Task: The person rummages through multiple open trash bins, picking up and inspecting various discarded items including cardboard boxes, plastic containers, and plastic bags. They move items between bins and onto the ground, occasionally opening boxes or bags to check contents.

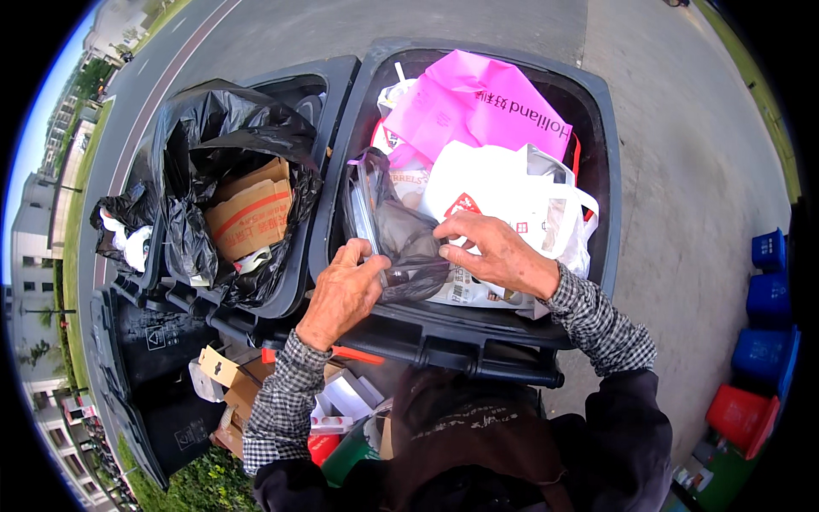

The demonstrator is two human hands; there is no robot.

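Note:
My left hand point(349, 281) grips the lower end of a clear plastic lid or tray point(368, 211) that stands on edge at the mouth of a dark translucent plastic bag point(413, 233). Thumb and bent fingers of my right hand point(492, 249) meet the bag's right side; whether they pinch the film is unclear. The bag rests on the rubbish in an open dark wheeled bin point(611, 192). Beside and behind it in the bin are a white carrier bag point(492, 173) with red marks and a bright pink bag point(473, 109) bearing writing.
Left stands a second bin point(339, 96), lined with a black bag point(224, 128) holding brown cardboard point(253, 214). Bin lids point(160, 371) hang at lower left. Cardboard boxes point(345, 393) lie below the bins' near edge. Blue tubs point(761, 352) and a red tub point(742, 419) line the right.

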